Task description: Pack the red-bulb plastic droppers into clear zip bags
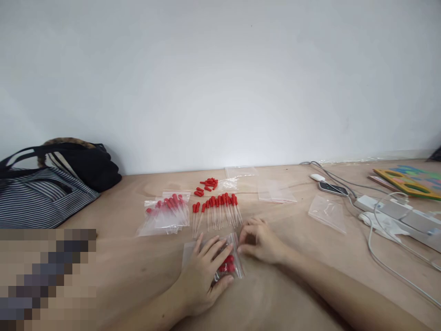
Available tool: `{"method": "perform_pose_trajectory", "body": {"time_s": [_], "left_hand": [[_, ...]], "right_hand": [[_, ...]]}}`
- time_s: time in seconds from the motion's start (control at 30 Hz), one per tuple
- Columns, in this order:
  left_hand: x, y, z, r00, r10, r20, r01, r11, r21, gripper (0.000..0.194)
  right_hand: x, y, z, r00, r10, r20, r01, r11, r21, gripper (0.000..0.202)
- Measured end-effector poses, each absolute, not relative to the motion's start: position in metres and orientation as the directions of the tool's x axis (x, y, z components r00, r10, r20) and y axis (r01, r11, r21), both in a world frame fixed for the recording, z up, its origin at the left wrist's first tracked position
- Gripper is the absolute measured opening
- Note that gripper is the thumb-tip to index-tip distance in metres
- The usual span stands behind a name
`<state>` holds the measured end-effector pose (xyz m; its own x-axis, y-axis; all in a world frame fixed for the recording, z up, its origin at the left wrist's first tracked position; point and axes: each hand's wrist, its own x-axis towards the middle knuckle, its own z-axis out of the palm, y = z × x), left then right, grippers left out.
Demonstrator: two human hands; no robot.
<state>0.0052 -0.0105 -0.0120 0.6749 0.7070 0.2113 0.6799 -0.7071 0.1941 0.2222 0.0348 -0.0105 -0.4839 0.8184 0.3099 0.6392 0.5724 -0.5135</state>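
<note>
A clear zip bag (188, 250) with red-topped droppers (230, 264) inside lies flat near the table's front. My left hand (205, 276) rests on it, fingers spread, palm down. At the bag's right, by the zip edge, my right hand (257, 241) has its fingers curled with thumb and fingertips near each other; whether they pinch the bag's edge is unclear. Just beyond the hands stretches a row of droppers with red bulbs (220, 201). Filled clear bags (165, 218) are stacked left of that row.
Loose red bulbs (210, 184) and thin clear tubes (229, 185) lie farther back. Flat clear bags (275, 191) and another bag (327, 212) are to the right, near a phone (333, 188), power strips (396, 211) and white cables. A striped bag (48, 193) stands far left.
</note>
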Motion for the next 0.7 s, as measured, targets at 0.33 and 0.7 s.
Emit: {"method": "perform_pose_trajectory", "body": {"time_s": [0.33, 0.7], "left_hand": [[0.012, -0.01, -0.011, 0.673, 0.698, 0.245, 0.664, -0.716, 0.216, 0.048], [0.011, -0.01, -0.013, 0.67, 0.695, 0.26, 0.663, -0.718, 0.211, 0.048]], "right_hand": [[0.225, 0.134, -0.007, -0.701, 0.524, 0.484, 0.698, 0.644, 0.313, 0.027], [0.232, 0.141, -0.004, -0.753, 0.457, 0.473, 0.646, 0.651, 0.399, 0.026]]}}
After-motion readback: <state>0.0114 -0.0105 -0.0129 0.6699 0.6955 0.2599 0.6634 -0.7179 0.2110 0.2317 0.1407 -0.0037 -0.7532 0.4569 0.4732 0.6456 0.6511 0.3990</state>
